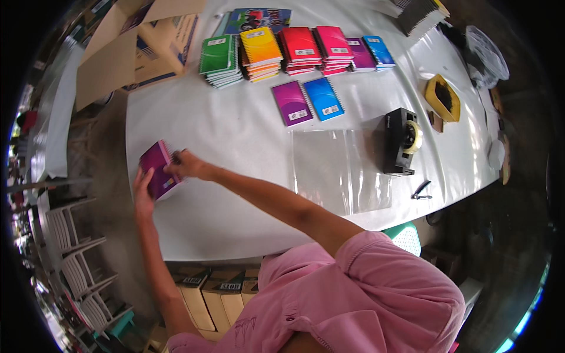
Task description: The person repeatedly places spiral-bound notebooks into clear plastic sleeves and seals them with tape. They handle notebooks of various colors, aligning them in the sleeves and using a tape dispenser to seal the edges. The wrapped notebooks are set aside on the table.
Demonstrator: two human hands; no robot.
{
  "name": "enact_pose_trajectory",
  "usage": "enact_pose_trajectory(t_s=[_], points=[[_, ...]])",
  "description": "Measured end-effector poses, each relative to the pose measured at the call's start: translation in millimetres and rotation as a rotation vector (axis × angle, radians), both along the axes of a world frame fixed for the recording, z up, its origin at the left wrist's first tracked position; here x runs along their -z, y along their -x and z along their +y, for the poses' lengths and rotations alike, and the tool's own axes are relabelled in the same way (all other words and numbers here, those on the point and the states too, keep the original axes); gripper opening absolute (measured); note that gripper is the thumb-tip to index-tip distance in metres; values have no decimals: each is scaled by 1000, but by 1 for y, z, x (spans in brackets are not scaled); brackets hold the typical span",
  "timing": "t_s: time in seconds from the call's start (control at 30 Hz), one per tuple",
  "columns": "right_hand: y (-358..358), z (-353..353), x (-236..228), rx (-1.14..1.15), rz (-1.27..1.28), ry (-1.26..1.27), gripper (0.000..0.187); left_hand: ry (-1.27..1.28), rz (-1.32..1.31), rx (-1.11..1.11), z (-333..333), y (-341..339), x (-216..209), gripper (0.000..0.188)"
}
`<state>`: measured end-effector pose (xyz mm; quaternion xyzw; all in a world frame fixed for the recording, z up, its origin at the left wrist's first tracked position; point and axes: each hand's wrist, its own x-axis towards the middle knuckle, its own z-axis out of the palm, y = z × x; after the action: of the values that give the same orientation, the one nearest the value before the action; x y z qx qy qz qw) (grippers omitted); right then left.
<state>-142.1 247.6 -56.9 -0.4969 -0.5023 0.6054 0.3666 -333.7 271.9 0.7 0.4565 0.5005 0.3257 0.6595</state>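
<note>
At the table's left edge, my left hand (144, 183) grips a purple spiral notebook (155, 162) by its outer side, thumb over the cover. Whether more notebooks lie beneath it I cannot tell. My right hand (189, 165) reaches across and is closed at the notebook's spiral side, its fingertips partly hidden. Toward the middle lie a single purple notebook (292, 103) and a blue notebook (323, 99) side by side. Behind them stand stacks of green (217, 56), yellow (261, 47), red (300, 45), pink (333, 43), purple (360, 52) and blue notebooks (378, 50).
Clear plastic sleeves (329, 170) lie beside a black tape dispenser (398, 141). A stapler-like black tool (421, 190) is near the front edge, a yellow container (450, 112) at the right. An open cardboard box (159, 53) stands back left; white chairs (73, 229) are beyond the table.
</note>
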Motion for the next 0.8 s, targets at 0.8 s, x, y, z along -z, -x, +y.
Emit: enact_pose_trajectory(t_s=[0.8], points=[[-541, -137, -44, 473, -1489, -683, 24, 545, -475, 410, -99, -512, 44, 78]])
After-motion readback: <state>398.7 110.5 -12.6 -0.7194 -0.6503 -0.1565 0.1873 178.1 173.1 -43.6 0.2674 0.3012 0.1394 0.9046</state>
